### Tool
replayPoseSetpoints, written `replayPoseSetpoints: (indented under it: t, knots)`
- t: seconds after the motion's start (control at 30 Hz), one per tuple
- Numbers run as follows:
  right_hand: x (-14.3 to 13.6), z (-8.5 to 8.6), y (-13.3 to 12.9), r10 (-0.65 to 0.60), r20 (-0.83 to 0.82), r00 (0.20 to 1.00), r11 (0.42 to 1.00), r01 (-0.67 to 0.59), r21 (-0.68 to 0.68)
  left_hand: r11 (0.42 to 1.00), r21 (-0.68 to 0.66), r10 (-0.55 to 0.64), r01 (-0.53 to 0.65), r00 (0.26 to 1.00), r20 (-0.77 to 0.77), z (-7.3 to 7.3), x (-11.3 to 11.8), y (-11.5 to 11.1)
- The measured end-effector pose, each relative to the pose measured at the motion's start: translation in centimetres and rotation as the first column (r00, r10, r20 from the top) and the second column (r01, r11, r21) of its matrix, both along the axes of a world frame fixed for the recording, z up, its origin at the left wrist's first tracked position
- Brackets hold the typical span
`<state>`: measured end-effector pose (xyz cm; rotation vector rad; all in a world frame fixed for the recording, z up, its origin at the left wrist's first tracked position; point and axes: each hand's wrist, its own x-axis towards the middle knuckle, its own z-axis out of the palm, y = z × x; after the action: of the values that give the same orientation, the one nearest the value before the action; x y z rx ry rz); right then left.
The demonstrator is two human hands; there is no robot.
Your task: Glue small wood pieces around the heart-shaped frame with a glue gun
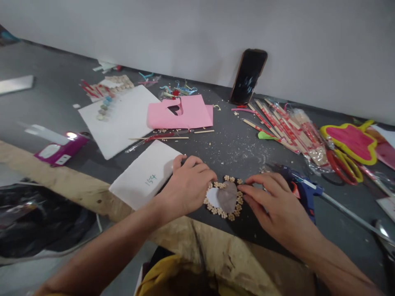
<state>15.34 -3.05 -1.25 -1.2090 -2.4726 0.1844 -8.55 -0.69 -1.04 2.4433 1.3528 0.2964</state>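
A small heart-shaped piece point(226, 197), part white and part shadowed, lies near the table's front edge with small beige flower shapes around its rim. My left hand point(188, 181) is at its upper left side, fingers bent and fingertips on or beside the flower edge. At the right side, my right hand point(271, 195) has its thumb and forefinger pinched close to the rim; whatever is between them is too small to make out. A white block marked 154 point(146, 174) lies left of and partly behind my left hand.
A blue glue gun point(304, 189) lies just right of my right hand. Behind are pink foam sheets point(185, 113), a leaning phone point(249, 76), wrapped sticks point(277, 123) and scissors point(342, 166). A purple device point(63, 150) stands left, near the wooden edge.
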Motion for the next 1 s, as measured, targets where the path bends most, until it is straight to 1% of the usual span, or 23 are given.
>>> replayPoseSetpoints:
  t: [0.07,0.13,0.3,0.47,0.63,0.73,0.87,1.0]
  knots:
    - [-0.9,-0.1,0.3,0.034,0.039,0.999,0.999,-0.035,0.039,1.000,-0.006,0.012,-0.012,1.000,0.020,-0.1,-0.4,0.1]
    - [-1.7,-0.2,0.7,0.028,0.053,0.998,0.998,-0.031,0.056,0.999,-0.025,0.026,-0.025,0.999,0.040,-0.2,-0.6,0.2]
    - [-3.2,-0.4,2.1,0.055,0.130,0.990,0.999,-0.054,-0.005,0.992,-0.123,0.024,-0.018,0.998,0.053,-0.4,-0.9,0.5]
    - [-3.9,-0.6,2.9,0.083,0.171,0.982,0.996,-0.084,-0.003,0.988,-0.153,0.022,-0.011,0.998,0.066,-0.3,-1.2,0.6]
    - [-3.9,-0.9,3.3,0.128,0.182,0.975,0.992,-0.127,-0.014,0.979,-0.201,0.031,-0.018,0.998,0.060,-0.1,-1.3,0.6]
    - [-3.8,-1.1,3.4,0.145,0.188,0.971,0.989,-0.142,-0.030,0.980,-0.198,0.026,-0.013,0.998,0.065,-0.2,-1.2,0.5]
    - [-3.8,-1.3,3.6,0.167,0.198,0.966,0.986,-0.164,-0.034,0.988,-0.152,0.015,0.000,0.995,0.096,-0.7,-1.1,0.3]
    - [-3.8,-1.4,3.6,0.153,0.194,0.969,0.988,-0.153,-0.018,0.991,-0.136,0.021,-0.005,0.992,0.120,-0.9,-0.9,0.2]
